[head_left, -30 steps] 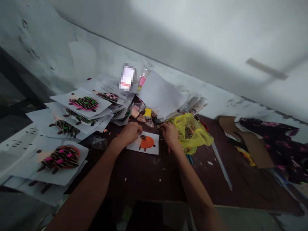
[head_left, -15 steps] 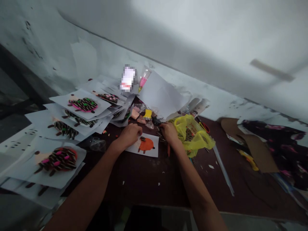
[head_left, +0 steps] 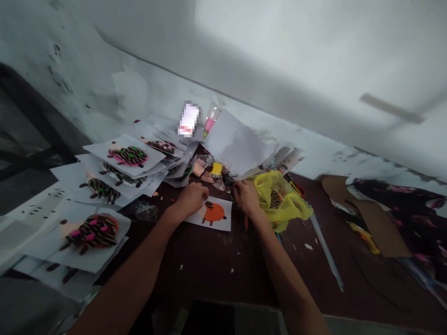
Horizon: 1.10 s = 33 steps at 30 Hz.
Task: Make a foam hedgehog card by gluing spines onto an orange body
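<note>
Curling mid-frame, the left hand [head_left: 193,197] touches the hedgehog picture [head_left: 214,212]; the right hand [head_left: 247,196], fingers bent, sits beside the yellow plastic bag [head_left: 295,205] — reddish lettering [head_left: 281,184] illegible — both grips unclear.

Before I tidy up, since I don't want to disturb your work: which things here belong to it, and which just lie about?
In use, it seems:
small white sheet with orange animal shape
thin translucent yellow bag of striped seeds

Probably just lying about:
bent brown cardboard
dark cloth with pink flowers
white scraps
</note>
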Available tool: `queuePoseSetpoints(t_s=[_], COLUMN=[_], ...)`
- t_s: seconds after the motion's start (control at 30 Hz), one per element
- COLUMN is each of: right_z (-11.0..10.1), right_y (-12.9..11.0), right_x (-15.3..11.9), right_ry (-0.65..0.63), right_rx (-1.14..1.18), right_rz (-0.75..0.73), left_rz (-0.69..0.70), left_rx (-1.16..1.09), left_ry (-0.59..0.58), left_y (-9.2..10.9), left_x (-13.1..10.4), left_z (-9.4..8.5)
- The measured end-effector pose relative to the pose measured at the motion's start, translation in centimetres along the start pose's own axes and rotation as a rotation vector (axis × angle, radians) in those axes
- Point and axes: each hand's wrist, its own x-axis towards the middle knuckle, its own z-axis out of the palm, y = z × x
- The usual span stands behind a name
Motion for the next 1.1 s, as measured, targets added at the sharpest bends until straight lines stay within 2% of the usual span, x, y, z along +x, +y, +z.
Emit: queuePoseSetpoints(t_s=[0.23,0.33,0.5,0.67,0.83,1.1], right_z=[0.0,0.2,0.5,0.0,-0.6,-0.2], right_y=[-0.7,-1.3,-1.9,-2.2,-2.6,-3.7], right_x=[-2.4,-3.1,-3.5,-3.8,-4.3,-5.0], right_ry=[0.186,0.195,0.225,0.209,0.224,0.164], right_rx=[0.368,0.512,0.688,0.72,0.602,0.613], right_rz=[0.039,0.006,0.059,0.081,0.052,-0.002], left_rz=[0.003,-0.003,-0.001,-0.006,-0.011,0.013], left_rx=[0.005,0.013,-0.006,0.004,0.015,-0.021], left_ry=[0.044,0.052,0.059,0.065,0.045,0.039], left_y=[0.3,0.3,0.2,0.2,0.4,-0.3], left_x=[-0.1,-0.2,-0.1,-0.1,-0.2,-0.1], left_z=[0.1,0.2,0.3,0.4,0.0,0.0])
